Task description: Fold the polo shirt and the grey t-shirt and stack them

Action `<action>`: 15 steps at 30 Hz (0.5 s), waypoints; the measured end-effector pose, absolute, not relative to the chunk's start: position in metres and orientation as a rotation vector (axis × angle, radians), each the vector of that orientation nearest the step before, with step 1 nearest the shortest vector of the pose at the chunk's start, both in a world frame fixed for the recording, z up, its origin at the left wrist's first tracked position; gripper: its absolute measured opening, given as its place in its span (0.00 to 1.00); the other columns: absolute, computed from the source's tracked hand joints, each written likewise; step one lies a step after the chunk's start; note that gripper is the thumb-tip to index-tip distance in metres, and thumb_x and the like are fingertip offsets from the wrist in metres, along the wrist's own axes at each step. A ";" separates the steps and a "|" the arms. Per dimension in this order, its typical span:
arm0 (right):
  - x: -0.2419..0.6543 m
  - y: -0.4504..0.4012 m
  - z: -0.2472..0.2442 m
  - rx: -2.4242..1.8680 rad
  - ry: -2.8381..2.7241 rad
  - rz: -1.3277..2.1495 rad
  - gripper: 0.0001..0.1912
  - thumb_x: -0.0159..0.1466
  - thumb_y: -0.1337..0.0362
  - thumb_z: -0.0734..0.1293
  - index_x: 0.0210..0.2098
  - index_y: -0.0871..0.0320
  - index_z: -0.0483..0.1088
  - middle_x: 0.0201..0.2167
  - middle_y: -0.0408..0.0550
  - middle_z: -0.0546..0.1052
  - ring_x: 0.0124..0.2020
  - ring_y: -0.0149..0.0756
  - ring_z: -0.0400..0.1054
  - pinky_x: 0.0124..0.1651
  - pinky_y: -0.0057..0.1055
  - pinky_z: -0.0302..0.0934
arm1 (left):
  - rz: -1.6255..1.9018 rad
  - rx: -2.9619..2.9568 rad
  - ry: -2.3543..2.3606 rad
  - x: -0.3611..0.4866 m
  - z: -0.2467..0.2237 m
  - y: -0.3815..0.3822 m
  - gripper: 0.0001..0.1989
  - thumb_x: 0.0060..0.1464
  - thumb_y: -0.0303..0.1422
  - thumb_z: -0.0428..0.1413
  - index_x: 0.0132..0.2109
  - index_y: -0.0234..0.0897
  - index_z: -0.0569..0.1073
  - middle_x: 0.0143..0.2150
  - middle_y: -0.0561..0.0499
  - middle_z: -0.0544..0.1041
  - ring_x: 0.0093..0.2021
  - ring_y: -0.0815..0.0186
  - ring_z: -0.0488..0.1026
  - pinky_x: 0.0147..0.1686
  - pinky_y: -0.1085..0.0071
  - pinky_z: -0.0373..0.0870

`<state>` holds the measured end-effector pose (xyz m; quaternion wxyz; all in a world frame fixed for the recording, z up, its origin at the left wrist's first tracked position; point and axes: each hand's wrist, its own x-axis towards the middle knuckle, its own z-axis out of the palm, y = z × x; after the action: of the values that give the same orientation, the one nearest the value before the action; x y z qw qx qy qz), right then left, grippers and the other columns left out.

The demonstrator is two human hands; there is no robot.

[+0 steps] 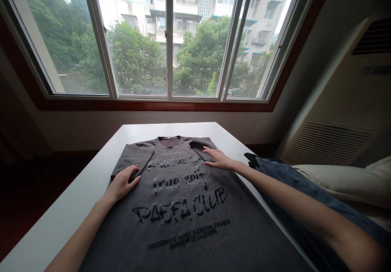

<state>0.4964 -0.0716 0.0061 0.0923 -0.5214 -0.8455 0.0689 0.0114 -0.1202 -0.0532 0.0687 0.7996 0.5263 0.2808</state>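
A dark grey T-shirt [183, 219] with black lettering lies flat, front up, on a white table [76, 198]. Both sleeves are folded inward over the chest. My left hand [122, 182] lies palm down on the folded left sleeve, fingers slightly apart. My right hand [218, 159] presses flat on the folded right sleeve near the shoulder, fingers spread. Neither hand grips the cloth.
A blue garment [293, 182] hangs off the table's right edge. To the right are a pale cushion [345, 182] and a beige air-conditioner cabinet [345, 113]. A wide window [168, 40] fills the wall beyond the table. The floor at left is dark.
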 end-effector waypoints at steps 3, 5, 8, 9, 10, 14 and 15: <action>0.496 -0.069 0.003 -1.647 -2.503 0.206 0.34 0.63 0.43 0.60 0.65 0.51 0.57 0.68 0.52 0.56 0.67 0.51 0.51 0.67 0.48 0.41 | 0.828 2.413 1.581 0.011 -0.054 -0.120 0.25 0.58 0.48 0.50 0.55 0.36 0.70 0.59 0.41 0.72 0.59 0.53 0.69 0.59 0.58 0.65; 0.504 -0.064 0.003 -1.706 -2.503 0.151 0.32 0.64 0.45 0.60 0.64 0.52 0.59 0.67 0.53 0.58 0.67 0.52 0.52 0.66 0.48 0.44 | 0.819 2.414 1.584 0.010 -0.054 -0.120 0.25 0.58 0.48 0.50 0.55 0.36 0.70 0.59 0.40 0.72 0.60 0.53 0.68 0.59 0.57 0.64; 0.521 -0.057 0.003 -1.833 -2.497 0.114 0.28 0.65 0.50 0.60 0.61 0.55 0.63 0.63 0.56 0.64 0.62 0.52 0.59 0.61 0.43 0.54 | 0.818 2.413 1.579 0.011 -0.054 -0.120 0.24 0.59 0.47 0.50 0.54 0.35 0.70 0.59 0.40 0.72 0.60 0.53 0.68 0.60 0.57 0.64; 0.526 -0.056 0.003 -1.873 -2.497 0.132 0.26 0.65 0.52 0.60 0.59 0.55 0.65 0.61 0.56 0.67 0.59 0.51 0.63 0.58 0.41 0.57 | 0.817 2.414 1.576 0.011 -0.053 -0.121 0.24 0.59 0.47 0.50 0.54 0.35 0.70 0.59 0.40 0.72 0.60 0.53 0.68 0.60 0.57 0.64; 0.531 -0.055 0.003 -1.906 -2.498 0.148 0.25 0.65 0.52 0.60 0.58 0.55 0.67 0.58 0.56 0.69 0.57 0.50 0.65 0.56 0.39 0.59 | 0.815 2.417 1.572 0.012 -0.053 -0.121 0.24 0.59 0.47 0.50 0.54 0.35 0.70 0.59 0.40 0.72 0.60 0.53 0.68 0.60 0.57 0.64; 0.529 -0.062 0.004 -1.893 -2.515 -0.079 0.23 0.63 0.52 0.63 0.54 0.56 0.69 0.58 0.58 0.69 0.56 0.52 0.64 0.53 0.41 0.59 | 0.827 2.420 1.566 0.013 -0.051 -0.123 0.23 0.59 0.46 0.50 0.54 0.35 0.70 0.58 0.40 0.72 0.60 0.53 0.68 0.59 0.57 0.64; 0.523 -0.065 0.004 -1.835 -2.533 -0.164 0.23 0.62 0.52 0.64 0.53 0.57 0.69 0.58 0.58 0.68 0.57 0.52 0.63 0.54 0.42 0.57 | 0.836 2.417 1.566 0.013 -0.050 -0.123 0.23 0.59 0.46 0.50 0.54 0.35 0.70 0.58 0.40 0.72 0.60 0.53 0.68 0.59 0.57 0.64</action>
<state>0.5232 -0.0653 0.0042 0.0049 -0.5859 -0.8087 -0.0523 0.0129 -0.1229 -0.0503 0.0712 0.8039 0.5209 0.2781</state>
